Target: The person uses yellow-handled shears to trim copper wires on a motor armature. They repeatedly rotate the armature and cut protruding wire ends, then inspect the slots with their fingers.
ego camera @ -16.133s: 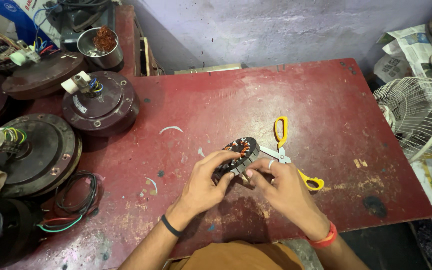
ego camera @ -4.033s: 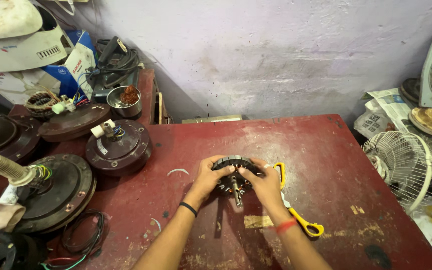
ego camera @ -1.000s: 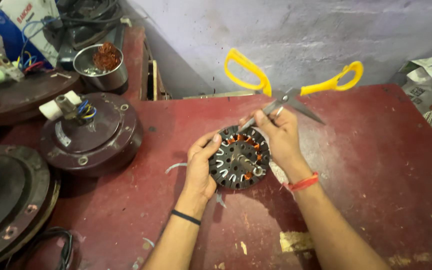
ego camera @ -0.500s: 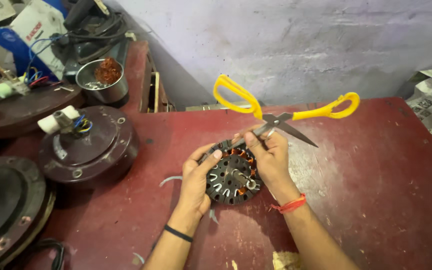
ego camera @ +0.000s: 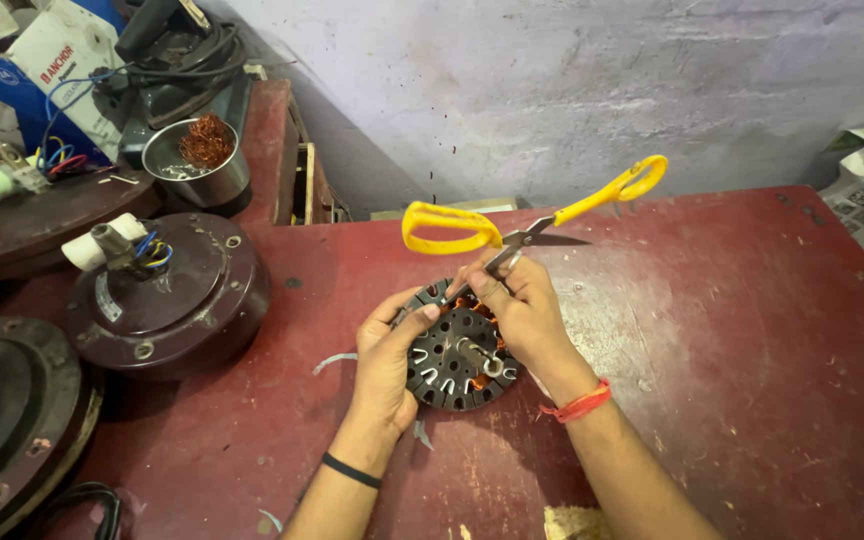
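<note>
My left hand (ego camera: 384, 362) is cradling the fan-motor stator (ego camera: 457, 350) at table centre, gripping its stiff, heavy steel rim at nine o'clock. My right hand (ego camera: 522, 305) is pinching yellow-handled scissors (ego camera: 512, 225) near the pivot, tips working the fragile copper windings at twelve o'clock.

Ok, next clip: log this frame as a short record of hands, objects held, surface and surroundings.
left hand: left hand cradles the round motor stator from its left side
right hand: right hand grips the scissors near the pivot, yellow handles up and spread
surface: worn red table
nearby: dark fan motor housing at left; steel bowl of copper wire behind it
</note>
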